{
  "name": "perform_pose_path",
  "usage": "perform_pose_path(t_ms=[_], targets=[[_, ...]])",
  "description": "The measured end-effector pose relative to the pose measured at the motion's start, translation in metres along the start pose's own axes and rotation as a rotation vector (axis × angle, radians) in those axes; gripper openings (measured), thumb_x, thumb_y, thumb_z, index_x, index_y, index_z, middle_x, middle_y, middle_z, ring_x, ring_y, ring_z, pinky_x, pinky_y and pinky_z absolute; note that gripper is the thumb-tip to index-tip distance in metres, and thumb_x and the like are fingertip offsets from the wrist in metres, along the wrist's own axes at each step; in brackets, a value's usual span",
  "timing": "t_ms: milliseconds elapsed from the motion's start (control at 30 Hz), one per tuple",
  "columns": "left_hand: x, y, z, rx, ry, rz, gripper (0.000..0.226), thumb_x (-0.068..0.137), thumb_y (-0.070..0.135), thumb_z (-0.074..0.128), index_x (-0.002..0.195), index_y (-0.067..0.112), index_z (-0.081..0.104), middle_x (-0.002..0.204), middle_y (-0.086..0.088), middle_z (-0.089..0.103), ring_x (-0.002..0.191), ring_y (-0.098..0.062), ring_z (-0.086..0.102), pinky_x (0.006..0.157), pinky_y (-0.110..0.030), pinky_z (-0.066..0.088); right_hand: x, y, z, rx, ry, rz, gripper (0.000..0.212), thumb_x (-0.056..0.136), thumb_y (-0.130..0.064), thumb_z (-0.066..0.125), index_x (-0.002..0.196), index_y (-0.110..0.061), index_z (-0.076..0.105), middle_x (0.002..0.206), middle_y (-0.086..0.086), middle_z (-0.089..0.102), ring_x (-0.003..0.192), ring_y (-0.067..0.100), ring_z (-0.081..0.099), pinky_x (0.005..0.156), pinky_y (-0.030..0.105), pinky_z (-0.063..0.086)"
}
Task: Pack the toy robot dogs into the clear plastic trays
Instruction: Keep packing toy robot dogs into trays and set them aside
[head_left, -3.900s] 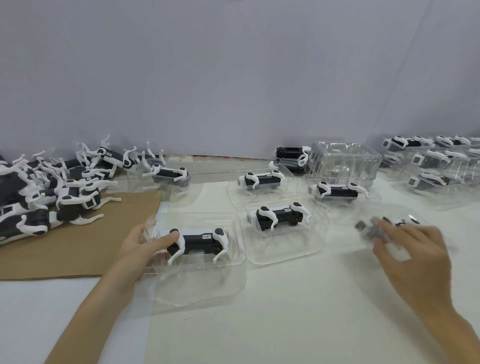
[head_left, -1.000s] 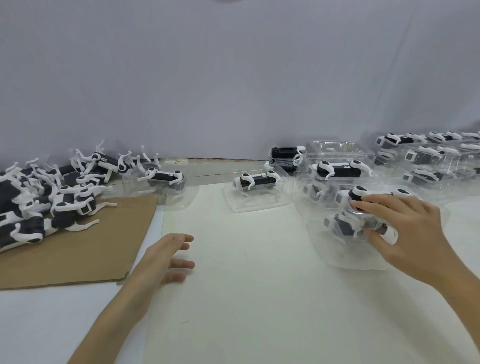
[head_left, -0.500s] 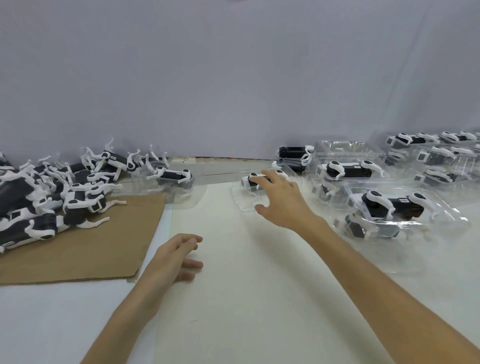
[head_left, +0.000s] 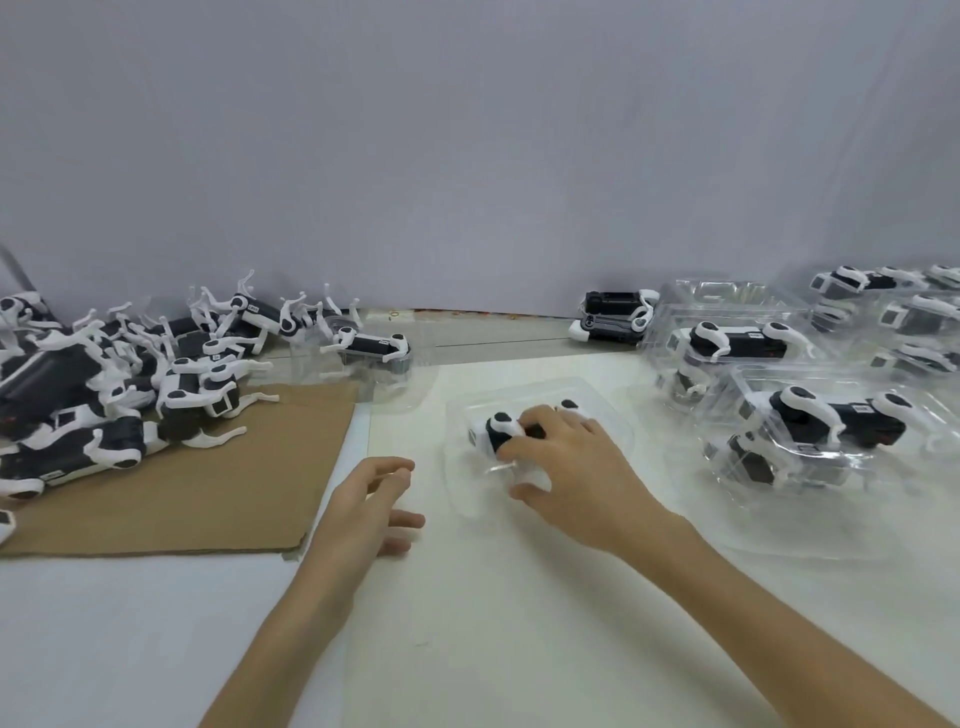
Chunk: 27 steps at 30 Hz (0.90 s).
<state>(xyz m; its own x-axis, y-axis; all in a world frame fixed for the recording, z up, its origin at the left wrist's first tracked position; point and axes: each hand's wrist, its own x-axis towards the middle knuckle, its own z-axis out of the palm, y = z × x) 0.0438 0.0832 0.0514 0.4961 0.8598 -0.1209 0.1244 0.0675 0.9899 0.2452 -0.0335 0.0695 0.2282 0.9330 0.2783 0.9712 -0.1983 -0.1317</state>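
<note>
Head view shows the right hand (head_left: 576, 467) curled over a toy robot dog (head_left: 501, 431) that sits in a clear plastic tray (head_left: 613, 410), right of the cardboard sheet (head_left: 182, 483) and a little apart from it. The fingers lie across the black body and the thumb reaches the tray's near rim, so the hand seems to grip dog and tray together. The left hand (head_left: 363, 504) rests on the white table (head_left: 519, 623) just off the cardboard's right edge, fingers loose and holding nothing. Loose dogs (head_left: 104, 384) are heaped on the cardboard's far left part. One more trayed dog (head_left: 374, 348) stands beyond its far right corner, and the filled trays (head_left: 810, 431) are piled well to its right. To my eye the dog is being seated or checked in its pocket. To do that well, I would bring the idle hand over to hold the rim, since thin plastic looks likely to slide or buckle. I would then press evenly on the body, not the thin white legs, until every leg drops into its moulded recess.
</note>
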Motion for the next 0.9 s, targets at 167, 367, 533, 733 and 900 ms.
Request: perform_pose_path(t_ms=[167, 367, 533, 733, 900], targets=[[-0.003, -0.001, 0.005, 0.055, -0.017, 0.023, 0.015, 0.101, 0.023, 0.054, 0.103, 0.027, 0.068, 0.108, 0.004, 0.065, 0.072, -0.011, 0.072, 0.065, -0.03, 0.052, -0.061, 0.001, -0.009, 0.016, 0.016, 0.11, 0.04, 0.085, -0.042, 0.069, 0.124, -0.041, 0.059, 0.13, -0.012, 0.047, 0.12, 0.012, 0.045, 0.1, 0.019, 0.014], [-0.007, -0.001, 0.009, 0.116, -0.037, 0.042, 0.016, 0.101, 0.023, 0.054, 0.102, 0.03, 0.068, 0.107, 0.003, 0.068, 0.072, -0.008, 0.072, 0.067, -0.027, 0.05, -0.079, 0.024, -0.015, -0.032, 0.026, 0.198, 0.046, 0.088, -0.049, 0.064, 0.132, -0.044, 0.052, 0.139, -0.018, 0.041, 0.127, 0.009, 0.043, 0.096, 0.019, 0.015], [-0.005, -0.001, 0.007, 0.098, -0.012, 0.039, 0.016, 0.101, 0.021, 0.054, 0.102, 0.027, 0.069, 0.109, 0.004, 0.066, 0.071, -0.008, 0.072, 0.069, -0.029, 0.052, -0.089, 0.045, -0.022, -0.026, 0.024, 0.224, 0.046, 0.085, -0.047, 0.069, 0.129, -0.045, 0.055, 0.14, -0.021, 0.042, 0.129, 0.007, 0.041, 0.096, 0.02, 0.018], [-0.005, -0.003, 0.009, 0.117, -0.025, 0.045, 0.016, 0.101, 0.022, 0.054, 0.102, 0.028, 0.068, 0.108, 0.004, 0.066, 0.07, -0.007, 0.071, 0.068, -0.027, 0.05, -0.107, 0.072, -0.032, -0.019, 0.027, 0.249, 0.052, 0.084, -0.043, 0.073, 0.133, -0.042, 0.055, 0.14, -0.019, 0.045, 0.128, 0.007, 0.043, 0.098, 0.019, 0.016], [-0.005, -0.004, 0.009, 0.129, -0.036, 0.042, 0.016, 0.101, 0.023, 0.053, 0.103, 0.029, 0.068, 0.111, 0.007, 0.065, 0.072, -0.009, 0.072, 0.07, -0.027, 0.049, -0.121, 0.083, -0.034, -0.01, 0.052, 0.247, 0.057, 0.081, -0.039, 0.077, 0.134, -0.036, 0.056, 0.14, -0.018, 0.049, 0.128, 0.009, 0.045, 0.105, 0.014, 0.009]])
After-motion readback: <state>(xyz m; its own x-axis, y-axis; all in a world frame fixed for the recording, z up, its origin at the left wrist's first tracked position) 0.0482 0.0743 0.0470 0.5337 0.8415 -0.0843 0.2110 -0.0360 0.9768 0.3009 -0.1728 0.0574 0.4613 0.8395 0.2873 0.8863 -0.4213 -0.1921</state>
